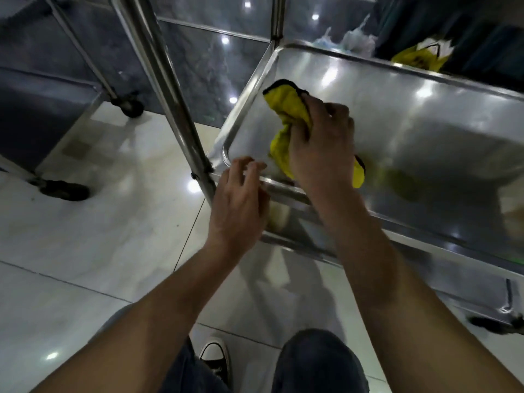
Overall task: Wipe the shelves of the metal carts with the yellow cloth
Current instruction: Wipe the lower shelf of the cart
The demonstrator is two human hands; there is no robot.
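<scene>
The metal cart (175, 89) nearest the person is filling the upper right of the view, its round steel posts rising at eleven and twelve o'clock, and a second cart (48, 114) on black casters is standing well apart at nine o'clock on the glossy tiled floor (85, 236). The shelf (411, 123) being wiped is a shallow steel tray with rounded corners and a raised rim, smooth and mirror-bright, throwing back ceiling lights. The wiping step itself looks to be in hand, worked at the shelf's near left corner; much of the tray toward two and three o'clock probably remains to be covered, so the next move likely calls for sweeping the cloth outward while keeping it pressed flat. The right hand (320, 148) is clenching the yellow cloth (286, 117), which is bunched and soft-piled with a dark stitched edge, lying on the shelf surface and trailing toward eleven o'clock. The left hand (241, 199) is hovering at the rim by the near post, fingers loosely bent and grasping nothing. Crumpled plastic bags (354, 38) are sitting beyond the far rim at one o'clock.
</scene>
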